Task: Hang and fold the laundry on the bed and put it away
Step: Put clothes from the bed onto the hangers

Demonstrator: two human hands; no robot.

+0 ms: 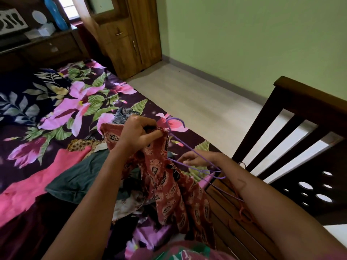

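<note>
Laundry heap on the floral bedsheet (pixel 75 102): pink garment (pixel 33 190), dark teal garment (pixel 80 177) and leopard-print cloth (pixel 80 144), all under and left of the work. The slatted dark wooden footboard (pixel 308 102) crowds the right. Left hand (pixel 138 135) pinches the top edge of the red paisley garment (pixel 169 188), thin cloth draping toward the person. Purple wire hanger (pixel 176 119) has its hook pointing away and its long axis running down-right across the right hand (pixel 193 158), which is blurred, grip undetermined

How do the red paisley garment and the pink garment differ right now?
The red paisley garment is printed; the pink garment is plain. The red paisley garment hangs bunched from the left hand, which pinches it; the pink garment lies spread on the bed. Both are laundry not yet put away.
</note>
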